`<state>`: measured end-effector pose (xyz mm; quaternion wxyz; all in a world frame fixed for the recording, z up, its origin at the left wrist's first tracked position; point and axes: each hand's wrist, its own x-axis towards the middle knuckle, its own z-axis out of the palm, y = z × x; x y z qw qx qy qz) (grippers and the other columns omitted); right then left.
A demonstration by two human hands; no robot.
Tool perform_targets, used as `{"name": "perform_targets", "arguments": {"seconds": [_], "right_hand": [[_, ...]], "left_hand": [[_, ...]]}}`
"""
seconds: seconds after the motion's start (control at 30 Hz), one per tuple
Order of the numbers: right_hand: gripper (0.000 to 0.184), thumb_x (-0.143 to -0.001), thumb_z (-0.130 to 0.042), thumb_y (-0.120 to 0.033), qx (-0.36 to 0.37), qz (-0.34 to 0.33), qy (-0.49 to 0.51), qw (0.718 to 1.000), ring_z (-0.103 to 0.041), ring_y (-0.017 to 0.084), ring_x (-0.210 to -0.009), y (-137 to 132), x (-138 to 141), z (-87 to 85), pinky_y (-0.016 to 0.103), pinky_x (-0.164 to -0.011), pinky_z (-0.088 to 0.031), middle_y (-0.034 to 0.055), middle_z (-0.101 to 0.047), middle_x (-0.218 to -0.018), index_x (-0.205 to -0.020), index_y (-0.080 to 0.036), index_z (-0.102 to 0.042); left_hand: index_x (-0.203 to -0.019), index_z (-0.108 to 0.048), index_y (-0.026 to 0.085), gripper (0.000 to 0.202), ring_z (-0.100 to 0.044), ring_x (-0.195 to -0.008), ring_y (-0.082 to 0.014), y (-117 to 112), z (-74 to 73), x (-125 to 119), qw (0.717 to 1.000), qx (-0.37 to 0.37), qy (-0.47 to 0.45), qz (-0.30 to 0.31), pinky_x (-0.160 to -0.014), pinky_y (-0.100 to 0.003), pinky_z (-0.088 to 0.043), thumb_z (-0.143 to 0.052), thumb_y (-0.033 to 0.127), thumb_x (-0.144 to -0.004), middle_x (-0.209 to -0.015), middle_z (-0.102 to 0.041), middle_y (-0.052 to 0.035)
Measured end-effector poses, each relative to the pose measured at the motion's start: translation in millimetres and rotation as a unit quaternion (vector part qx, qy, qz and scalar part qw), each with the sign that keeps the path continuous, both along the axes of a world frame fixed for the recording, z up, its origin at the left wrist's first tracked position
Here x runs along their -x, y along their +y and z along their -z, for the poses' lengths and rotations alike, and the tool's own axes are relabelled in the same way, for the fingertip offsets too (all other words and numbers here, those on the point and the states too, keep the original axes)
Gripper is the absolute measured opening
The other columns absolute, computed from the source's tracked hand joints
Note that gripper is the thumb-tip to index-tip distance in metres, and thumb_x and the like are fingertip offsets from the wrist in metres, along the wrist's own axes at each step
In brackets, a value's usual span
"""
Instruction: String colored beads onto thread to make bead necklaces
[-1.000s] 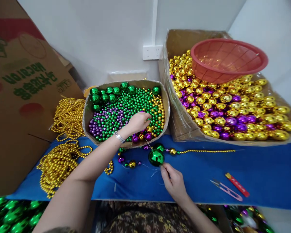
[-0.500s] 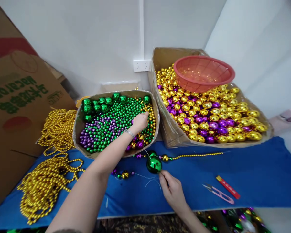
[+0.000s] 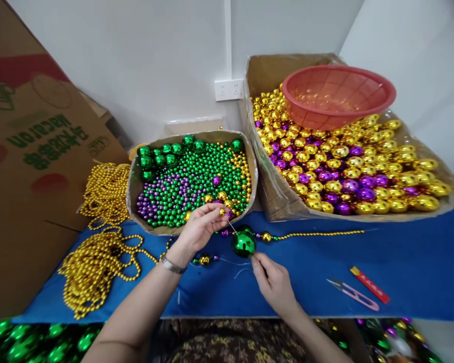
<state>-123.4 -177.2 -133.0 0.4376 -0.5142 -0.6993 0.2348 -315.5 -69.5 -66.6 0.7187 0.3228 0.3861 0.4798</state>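
A large shiny green bead [image 3: 243,243] hangs over the blue cloth, and a thin needle [image 3: 232,227] sticks out of its upper left side. My right hand [image 3: 274,282] is closed in a pinch at the bead's lower edge. Beside the needle's tip, the fingertips of my left hand [image 3: 202,227] are pressed together; what is between them, if anything, is hidden. Behind that hand stands a box [image 3: 254,186] of small green, purple and gold beads, with larger green balls at its back left. A partly strung bead strand [image 3: 265,236] lies behind the green bead.
Gold bead strings [image 3: 98,267] are heaped on the left of the cloth [image 3: 306,282]. Pink thread snips [image 3: 357,295] and a red-yellow packet [image 3: 370,285] lie on the right. A larger box [image 3: 276,201] of gold and purple beads holds a red basket [image 3: 340,101]. A tall carton [image 3: 18,227] stands left.
My left hand has come out of the bead box, back toward me to the needle's tip. My right hand still holds the green bead. The view has shifted slightly.
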Motion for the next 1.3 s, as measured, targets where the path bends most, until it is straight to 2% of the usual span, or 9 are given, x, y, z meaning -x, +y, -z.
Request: {"name": "perform_targets", "arguments": {"seconds": [0.2, 0.5, 0.6, 0.7, 0.8, 0.9, 1.07, 1.2, 1.3], "right_hand": [[0.017, -0.096, -0.043, -0.021, -0.007, -0.012, -0.010, 1.000, -0.060, 0.011, -0.058, -4, 0, 3.7, 0.021, -0.058, -0.041, -0.0003, -0.063, -0.069, -0.088, -0.019, -0.059], [0.018, -0.096, -0.043, -0.020, -0.012, -0.007, -0.023, 1.000, -0.059, 0.011, -0.056, -3, 0, 4.9, 0.021, -0.057, -0.042, -0.0005, -0.062, -0.067, -0.087, -0.019, -0.059], [0.018, -0.096, -0.043, -0.020, -0.019, -0.009, -0.032, 0.999, -0.061, 0.012, -0.059, -3, -1, 7.8, 0.022, -0.058, -0.043, 0.0007, -0.065, -0.070, -0.091, -0.019, -0.060], [0.018, -0.096, -0.044, -0.020, -0.046, 0.000, -0.053, 0.998, -0.064, 0.014, -0.065, -3, -1, 11.7, 0.023, -0.063, -0.046, 0.0035, -0.068, -0.078, -0.095, -0.018, -0.061], [0.018, -0.096, -0.043, -0.020, -0.053, 0.003, -0.074, 0.996, -0.066, 0.015, -0.068, -2, 1, 14.4, 0.025, -0.066, -0.047, 0.0045, -0.070, -0.080, -0.098, -0.019, -0.061], [0.020, -0.096, -0.042, -0.021, -0.032, -0.002, -0.072, 0.997, -0.066, 0.015, -0.069, -2, 2, 16.1, 0.025, -0.066, -0.048, 0.0043, -0.070, -0.080, -0.097, -0.019, -0.061], [0.022, -0.097, -0.037, -0.025, 0.045, -0.006, -0.079, 0.996, -0.068, 0.017, -0.068, -3, 1, 24.3, 0.025, -0.064, -0.049, 0.0048, -0.070, -0.078, -0.099, -0.019, -0.059], [0.024, -0.096, -0.035, -0.026, 0.122, -0.020, -0.074, 0.990, -0.070, 0.019, -0.068, -5, -2, 37.5, 0.026, -0.062, -0.050, 0.0040, -0.072, -0.077, -0.111, -0.018, -0.052], [0.026, -0.095, -0.036, -0.024, 0.151, -0.038, -0.075, 0.985, -0.070, 0.019, -0.068, -6, -3, 47.7, 0.026, -0.062, -0.052, 0.0037, -0.072, -0.079, -0.116, -0.017, -0.049]], "left_hand": [[-0.094, -0.070, 0.010, 0.022, -0.066, -0.073, -0.0127, -11, 6.3, 3, 1.000, -0.022, -0.016, 0.014, -0.068, -0.023, -0.055, -0.073, 0.022, -0.076, -0.094, -0.071, -0.0099], [-0.095, -0.071, 0.011, 0.024, -0.066, -0.071, -0.0123, -14, 9.6, 6, 1.000, -0.024, -0.005, 0.002, -0.069, -0.024, -0.054, -0.074, 0.023, -0.075, -0.091, -0.072, -0.0096], [-0.096, -0.072, 0.012, 0.024, -0.066, -0.073, -0.0126, -15, 10.2, 7, 0.998, -0.049, 0.033, 0.000, -0.071, -0.024, -0.054, -0.074, 0.025, -0.076, -0.088, -0.072, -0.0079], [-0.095, -0.072, 0.014, 0.023, -0.064, -0.074, -0.0117, -19, 10.6, 7, 0.989, -0.098, 0.109, -0.016, -0.072, -0.023, -0.052, -0.074, 0.026, -0.075, -0.089, -0.072, -0.0062], [-0.098, -0.071, 0.016, 0.027, -0.063, -0.076, -0.0119, -26, 13.7, 4, 0.980, -0.128, 0.152, 0.001, -0.072, -0.023, -0.051, -0.076, 0.025, -0.073, -0.092, -0.071, -0.0057], [-0.099, -0.068, 0.016, 0.031, -0.063, -0.082, -0.0133, -35, 21.5, 0, 0.983, -0.111, 0.141, 0.022, -0.074, -0.023, -0.050, -0.077, 0.025, -0.072, -0.091, -0.071, -0.0059], [-0.094, -0.069, 0.015, 0.026, -0.062, -0.078, -0.0129, -45, 37.2, -6, 0.982, -0.094, 0.165, 0.005, -0.071, -0.023, -0.050, -0.074, 0.032, -0.074, -0.094, -0.071, -0.0072], [-0.090, -0.071, 0.015, 0.028, -0.061, -0.073, -0.0134, -48, 43.4, -9, 0.969, -0.105, 0.222, 0.010, -0.066, -0.024, -0.050, -0.066, 0.041, -0.080, -0.090, -0.071, -0.0069], [-0.088, -0.072, 0.015, 0.028, -0.062, -0.076, -0.0158, -50, 46.7, -10, 0.951, -0.147, 0.270, 0.013, -0.069, -0.026, -0.050, -0.066, 0.041, -0.080, -0.087, -0.071, -0.0066]]}}
